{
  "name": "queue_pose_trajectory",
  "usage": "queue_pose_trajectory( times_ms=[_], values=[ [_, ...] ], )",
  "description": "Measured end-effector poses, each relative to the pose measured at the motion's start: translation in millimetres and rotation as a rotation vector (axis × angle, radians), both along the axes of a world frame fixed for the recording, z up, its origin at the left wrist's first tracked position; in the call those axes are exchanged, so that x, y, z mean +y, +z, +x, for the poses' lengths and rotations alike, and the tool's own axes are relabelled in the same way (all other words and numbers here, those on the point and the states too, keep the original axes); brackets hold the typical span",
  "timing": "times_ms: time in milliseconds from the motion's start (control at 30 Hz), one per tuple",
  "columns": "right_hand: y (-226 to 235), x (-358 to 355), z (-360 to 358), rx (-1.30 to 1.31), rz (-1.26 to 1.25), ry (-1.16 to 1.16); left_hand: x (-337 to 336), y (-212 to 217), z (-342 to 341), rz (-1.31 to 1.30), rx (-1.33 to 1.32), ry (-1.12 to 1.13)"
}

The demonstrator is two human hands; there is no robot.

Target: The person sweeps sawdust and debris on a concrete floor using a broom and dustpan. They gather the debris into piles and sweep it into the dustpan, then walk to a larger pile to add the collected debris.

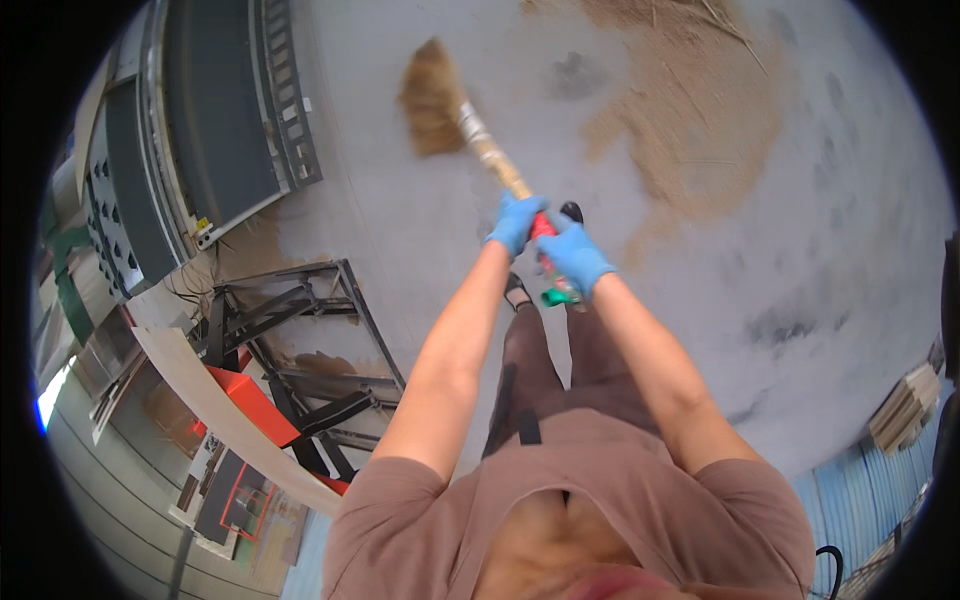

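Observation:
A straw broom [432, 100] is held out over the grey floor, its brown bristles blurred and fanned toward the upper left. Wrapped round its handle, where the bare shaft meets red wrapping, is my left hand [517, 222] in a blue glove. Closer to my body, my right hand [574, 255], gloved in blue too, closes on the handle's red part. A green piece [562, 297] shows at the handle's near end, just below my right hand. Brown sawdust-like debris [690, 130] lies in a wide patch to the right of the bristles.
A machine with a dark conveyor belt [220, 100] stands at the far left. Nearer on the left are a black metal frame [350, 300] and an orange-red part [252, 405] beside a long pale board [190, 380]. Stacked wooden pieces [903, 408] sit at the right edge.

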State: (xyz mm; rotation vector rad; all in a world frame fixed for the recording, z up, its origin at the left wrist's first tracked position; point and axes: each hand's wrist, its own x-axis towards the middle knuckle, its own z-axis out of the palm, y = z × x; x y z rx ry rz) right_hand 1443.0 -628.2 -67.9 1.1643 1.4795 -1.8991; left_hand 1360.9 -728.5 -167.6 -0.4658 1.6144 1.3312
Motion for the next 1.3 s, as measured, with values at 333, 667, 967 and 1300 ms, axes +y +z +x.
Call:
queue_pose_trajectory(
  times_ms=[333,667,967,1300],
  values=[
    [65,104,73,-0.06,-0.576,-0.672,125,66,32,0.3,-0.319,-0.373],
    [-49,89,28,0.041,-0.708,-0.875,97,54,-22,0.313,-0.394,-0.594],
    [48,1,33,0.084,-0.527,-1.006,25,97,-85,0.254,-0.02,-1.056],
    [191,-112,195,-0.234,-0.117,-1.259,-19,113,-126,-0.204,-0.164,-0.855]
  ],
)
